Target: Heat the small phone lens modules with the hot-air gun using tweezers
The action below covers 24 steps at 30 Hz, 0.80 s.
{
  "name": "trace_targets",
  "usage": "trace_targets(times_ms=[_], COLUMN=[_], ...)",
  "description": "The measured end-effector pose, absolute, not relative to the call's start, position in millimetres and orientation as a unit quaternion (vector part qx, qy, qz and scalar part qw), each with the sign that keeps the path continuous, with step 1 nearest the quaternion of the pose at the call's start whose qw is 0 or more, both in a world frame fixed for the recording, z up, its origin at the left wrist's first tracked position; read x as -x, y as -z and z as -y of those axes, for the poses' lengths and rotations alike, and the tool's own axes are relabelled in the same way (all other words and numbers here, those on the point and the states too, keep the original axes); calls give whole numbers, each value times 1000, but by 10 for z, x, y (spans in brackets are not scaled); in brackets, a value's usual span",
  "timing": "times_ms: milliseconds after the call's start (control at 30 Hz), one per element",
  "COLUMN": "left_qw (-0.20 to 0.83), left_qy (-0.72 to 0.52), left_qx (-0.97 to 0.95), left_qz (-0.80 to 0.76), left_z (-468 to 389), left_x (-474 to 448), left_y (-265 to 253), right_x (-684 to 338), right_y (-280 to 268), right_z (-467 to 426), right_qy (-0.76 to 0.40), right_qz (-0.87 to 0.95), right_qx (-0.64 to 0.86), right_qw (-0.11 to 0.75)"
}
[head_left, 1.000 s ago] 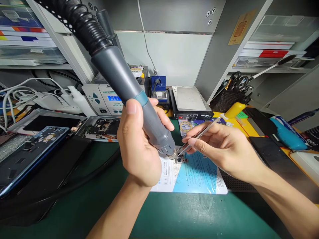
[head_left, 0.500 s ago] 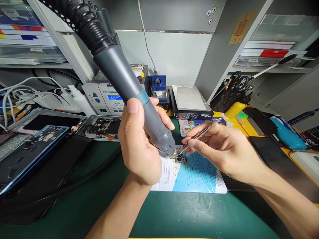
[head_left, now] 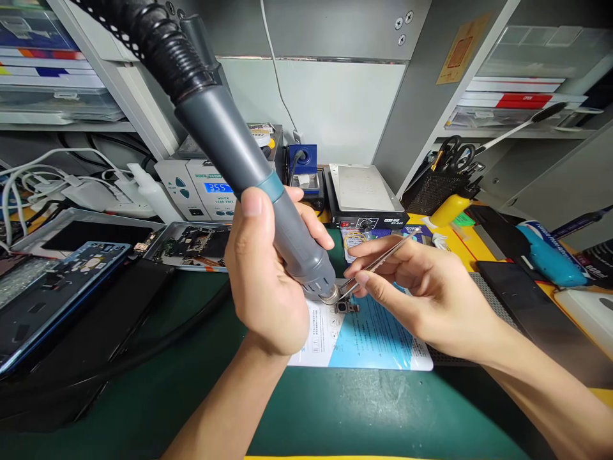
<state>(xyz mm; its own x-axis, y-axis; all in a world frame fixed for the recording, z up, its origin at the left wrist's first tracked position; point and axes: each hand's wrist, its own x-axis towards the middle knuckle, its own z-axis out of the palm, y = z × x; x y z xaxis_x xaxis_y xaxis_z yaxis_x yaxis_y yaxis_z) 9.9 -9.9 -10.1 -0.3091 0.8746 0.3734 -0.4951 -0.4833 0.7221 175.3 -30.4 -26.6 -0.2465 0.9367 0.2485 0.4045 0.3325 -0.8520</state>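
My left hand is wrapped round the grey handle of a hot air gun, its ribbed black hose running up to the top left. The metal nozzle points down at a small camera module with a dark square lens. That module lies on a white and blue printed card. In my right hand, thumb and fingers pinch a pair of metal tweezers. The tweezer tips reach down beside the nozzle, at the module's upper edge; whether they touch it I cannot tell.
Behind stands a hot air station with display 355, and a black-fronted heating plate. Opened phones lie at left. At right are a mesh pen holder, a yellow bottle and a blue tube. A green mat covers the bench.
The whole view has shifted slightly. My right hand and the tweezers have moved a little to the left, while the hot air gun stays over the camera module.
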Motion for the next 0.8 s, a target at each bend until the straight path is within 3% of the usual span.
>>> trace_targets(times_ms=[300, 533, 800], left_qw=[450, 454, 447], left_qy=[-769, -775, -780], left_qx=[-377, -357, -364], left_qz=[-254, -257, -242], left_z=[113, 144, 133], left_x=[-100, -119, -91], left_y=[88, 34, 41], right_x=[-1733, -1719, -1684], right_y=[277, 226, 222], right_z=[314, 283, 233], right_qy=[-333, -429, -448], right_qz=[716, 646, 613], right_qx=[474, 475, 485], right_qw=[390, 417, 433])
